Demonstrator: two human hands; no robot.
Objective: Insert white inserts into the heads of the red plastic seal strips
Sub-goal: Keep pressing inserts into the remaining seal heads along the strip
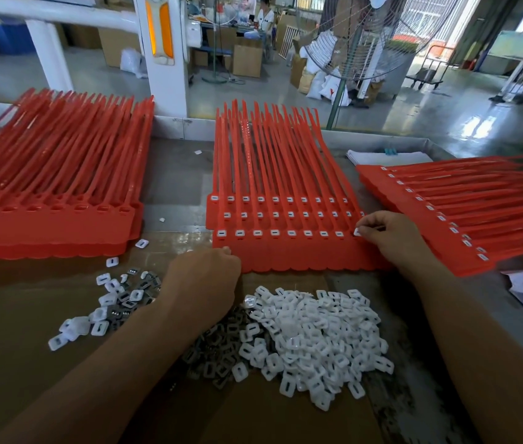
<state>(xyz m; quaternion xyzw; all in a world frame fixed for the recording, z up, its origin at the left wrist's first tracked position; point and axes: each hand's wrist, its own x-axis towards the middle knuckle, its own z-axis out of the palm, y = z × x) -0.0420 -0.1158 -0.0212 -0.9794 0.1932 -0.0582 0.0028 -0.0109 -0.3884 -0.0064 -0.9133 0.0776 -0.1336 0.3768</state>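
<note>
Three stacks: left stack [48,225] has empty heads, middle stack [285,251] is being filled, right stack [446,219] is filled and angled aside.
Right hand [391,233]: pinches a white insert [357,232] at the right-end head of the near row.
Left hand [204,280]: curled at the middle stack's near left corner, likely steadying it; I cannot tell if it holds anything.
Insert pile [311,334]: just near of the heads, probably for short reaches.
Room: right stack's edge crowds the right wrist; open gap left of the middle stack.

Glossy floor [446,110]; pedestal fan [382,43]; perhaps daylight.
</note>
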